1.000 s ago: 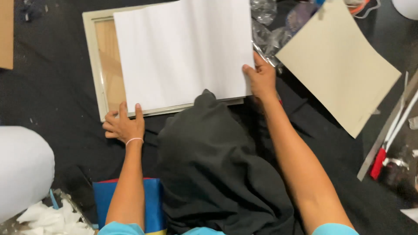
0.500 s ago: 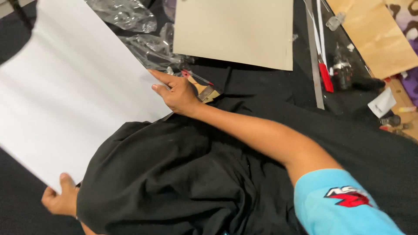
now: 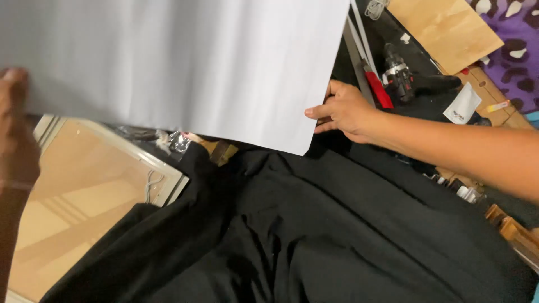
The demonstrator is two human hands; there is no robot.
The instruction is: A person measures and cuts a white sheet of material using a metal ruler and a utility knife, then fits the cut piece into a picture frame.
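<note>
Two hands hold one large white flexible sheet (image 3: pixel 185 62), now lifted clear of the cream-edged wooden frame (image 3: pixel 84 185) it covered a second ago: right hand (image 3: pixel 345 112) grasping its right edge, left hand (image 3: pixel 14 129) gripping its left. Black cloth (image 3: pixel 314 235) lies near; a red-black drill (image 3: pixel 398 76) far right.

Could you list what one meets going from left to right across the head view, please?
Left hand at the sheet's edge → pale wooden frame → large white sheet → right hand on the sheet's other edge → red-handled tool → black power drill → small white packet → purple spotted fabric.
</note>
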